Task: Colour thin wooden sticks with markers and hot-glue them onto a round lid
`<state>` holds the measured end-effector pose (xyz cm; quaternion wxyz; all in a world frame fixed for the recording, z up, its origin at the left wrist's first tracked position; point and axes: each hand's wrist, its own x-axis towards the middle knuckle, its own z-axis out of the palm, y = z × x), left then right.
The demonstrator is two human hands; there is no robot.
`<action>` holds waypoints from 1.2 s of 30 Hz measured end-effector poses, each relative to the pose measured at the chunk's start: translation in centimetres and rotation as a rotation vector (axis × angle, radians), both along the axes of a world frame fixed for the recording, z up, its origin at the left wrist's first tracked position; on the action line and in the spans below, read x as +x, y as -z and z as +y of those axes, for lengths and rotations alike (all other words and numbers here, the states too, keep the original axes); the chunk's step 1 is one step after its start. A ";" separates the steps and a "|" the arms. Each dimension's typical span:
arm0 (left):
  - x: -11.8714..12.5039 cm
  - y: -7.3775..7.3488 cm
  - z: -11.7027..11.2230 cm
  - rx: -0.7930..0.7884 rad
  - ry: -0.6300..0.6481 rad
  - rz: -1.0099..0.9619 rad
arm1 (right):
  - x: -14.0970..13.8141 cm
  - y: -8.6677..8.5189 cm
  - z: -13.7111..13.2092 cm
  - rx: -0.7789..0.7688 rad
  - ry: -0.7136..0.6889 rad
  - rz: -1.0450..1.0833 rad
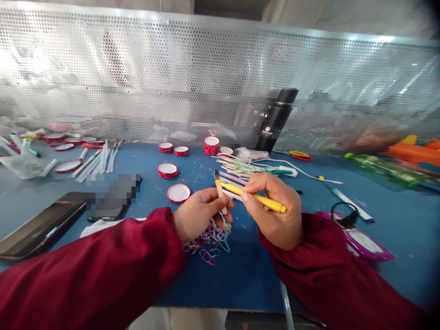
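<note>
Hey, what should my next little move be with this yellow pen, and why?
Probably a short stroke of the yellow pen across the small stick, at its yellow band. Your right hand holds the pen with its tip at or very near that band, and your left hand grips the stick's pale lower part, leaving the band exposed.

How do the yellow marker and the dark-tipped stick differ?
The yellow marker is thicker than the dark-tipped stick. The marker's barrel is yellow; the stick is pale with a yellow band below its dark tip. The marker slants in the right hand; the stick stands steeply in the left hand. Both are held between thumb and fingers.
</note>
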<state>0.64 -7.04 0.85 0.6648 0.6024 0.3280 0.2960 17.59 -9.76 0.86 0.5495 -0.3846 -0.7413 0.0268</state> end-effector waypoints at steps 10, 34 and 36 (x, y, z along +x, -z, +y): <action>0.0 0.1 0.0 -0.003 0.008 0.004 | 0.2 0.2 0.2 -0.018 0.003 -0.038; 0.2 0.7 0.6 0.035 -0.005 0.036 | 0.9 1.1 1.5 -0.088 -0.071 0.013; 0.3 0.8 0.7 0.032 -0.006 0.038 | 1.0 1.2 1.6 -0.088 -0.080 0.026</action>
